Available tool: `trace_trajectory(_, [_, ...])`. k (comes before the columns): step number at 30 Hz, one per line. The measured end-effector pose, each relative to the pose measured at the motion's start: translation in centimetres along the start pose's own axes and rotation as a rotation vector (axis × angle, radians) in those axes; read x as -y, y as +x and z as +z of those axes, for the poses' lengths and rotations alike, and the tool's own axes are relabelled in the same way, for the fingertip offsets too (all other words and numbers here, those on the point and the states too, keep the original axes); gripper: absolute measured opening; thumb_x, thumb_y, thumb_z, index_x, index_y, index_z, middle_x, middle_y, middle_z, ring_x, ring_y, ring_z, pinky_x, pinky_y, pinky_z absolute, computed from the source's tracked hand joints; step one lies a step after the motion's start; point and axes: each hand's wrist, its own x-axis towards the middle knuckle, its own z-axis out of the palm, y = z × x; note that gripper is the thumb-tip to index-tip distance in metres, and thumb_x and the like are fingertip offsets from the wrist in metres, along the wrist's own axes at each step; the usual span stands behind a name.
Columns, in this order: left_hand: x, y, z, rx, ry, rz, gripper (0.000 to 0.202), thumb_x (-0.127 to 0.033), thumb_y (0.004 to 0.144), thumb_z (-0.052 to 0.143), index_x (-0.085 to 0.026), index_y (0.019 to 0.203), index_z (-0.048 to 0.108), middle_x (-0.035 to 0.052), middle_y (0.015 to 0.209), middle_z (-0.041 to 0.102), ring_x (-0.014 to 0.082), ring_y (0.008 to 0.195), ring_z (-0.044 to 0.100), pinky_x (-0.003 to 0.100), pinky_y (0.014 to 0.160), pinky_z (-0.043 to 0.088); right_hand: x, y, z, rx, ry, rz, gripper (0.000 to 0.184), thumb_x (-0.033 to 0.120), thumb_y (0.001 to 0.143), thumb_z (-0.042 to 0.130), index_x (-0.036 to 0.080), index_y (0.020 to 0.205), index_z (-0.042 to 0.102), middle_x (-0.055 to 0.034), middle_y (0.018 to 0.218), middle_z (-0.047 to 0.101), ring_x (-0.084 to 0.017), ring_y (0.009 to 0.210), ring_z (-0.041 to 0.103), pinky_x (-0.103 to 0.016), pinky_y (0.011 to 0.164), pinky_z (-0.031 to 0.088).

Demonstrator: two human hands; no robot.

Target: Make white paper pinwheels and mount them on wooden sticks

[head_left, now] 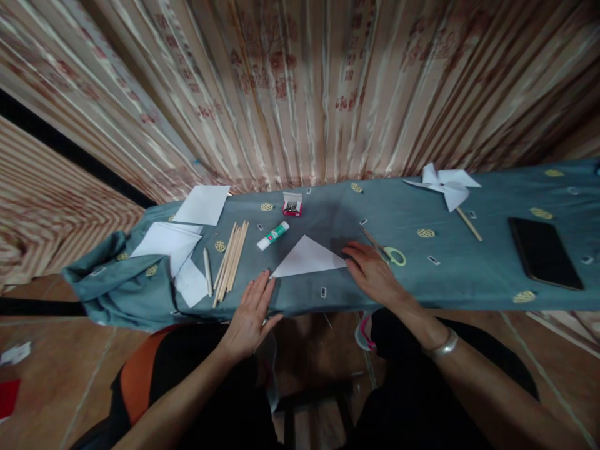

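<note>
A white paper folded into a triangle [307, 257] lies on the blue cloth-covered table [469, 275]. My left hand [250, 312] rests flat and open at the triangle's left corner, fingers together and stretched forward. My right hand [372, 272] lies open, palm down, with its fingertips at the triangle's right corner. Yellow-handled scissors [387, 250] lie just beyond my right hand.
A glue stick [272, 235], a small red box of pins [292, 205], a bundle of wooden sticks [230, 257], a pen [207, 270] and white paper sheets [173, 244] lie left. A finished paper pinwheel [445, 186] and a black phone [544, 252] lie right. Curtains hang behind.
</note>
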Motion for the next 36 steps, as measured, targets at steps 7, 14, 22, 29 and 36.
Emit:
trace_trajectory(7, [-0.4,1.7,-0.2,-0.061,-0.149,-0.091,0.077,-0.035,0.095,0.048,-0.02,0.154,0.002,0.0219,0.158,0.024,0.0315,0.145,0.026,0.053,0.112,0.035,1.3,1.2,1.0,-0.004,0.127,0.051,0.018,0.032,0.086,0.06,0.019,0.094,0.069,-0.0141,0.12,0.065,-0.029,0.112,0.062,-0.046,0.097,0.047])
trace_trajectory(14, [-1.5,4.2,-1.0,-0.247,-0.087,-0.036,0.082,-0.028,0.093,0.052,-0.023,0.154,-0.003,0.0204,0.161,0.013,0.034,0.148,0.015,0.058,0.113,0.029,2.0,2.1,-2.3,-0.267,0.211,0.066,0.011,0.027,0.084,0.059,0.022,0.075,0.062,-0.0107,0.115,0.068,-0.027,0.107,0.063,-0.045,0.095,0.048])
trace_trajectory(22, [-4.5,6.0,-1.3,-0.291,0.064,0.193,0.074,-0.012,0.091,0.05,-0.023,0.154,0.011,0.0157,0.16,0.022,0.0275,0.149,0.009,0.053,0.118,0.021,6.5,-0.3,-2.8,-0.165,0.008,-0.195,0.01,0.016,0.086,0.054,0.019,0.079,0.061,-0.0142,0.12,0.065,-0.029,0.107,0.059,-0.046,0.089,0.049])
trace_trajectory(29, [-4.7,7.8,-0.4,-0.093,0.091,0.198,0.048,-0.013,0.095,0.04,-0.021,0.142,0.042,0.0089,0.141,0.056,0.0237,0.145,0.029,0.061,0.117,-0.007,8.1,-1.8,-0.8,0.007,0.064,-0.247,0.013,0.014,0.087,0.05,0.019,0.085,0.062,-0.0106,0.092,0.067,-0.025,0.09,0.061,-0.04,0.083,0.054])
trace_trajectory(36, [-3.4,8.8,0.4,-0.103,-0.029,0.182,0.024,-0.019,0.095,0.048,-0.024,0.108,0.068,0.0051,0.117,0.071,0.027,0.134,0.047,0.07,0.114,-0.005,6.1,-2.4,-1.6,0.226,0.077,-0.278,0.053,0.034,0.077,0.071,0.016,0.124,0.054,-0.017,0.133,0.057,-0.031,0.123,0.053,-0.051,0.1,0.046])
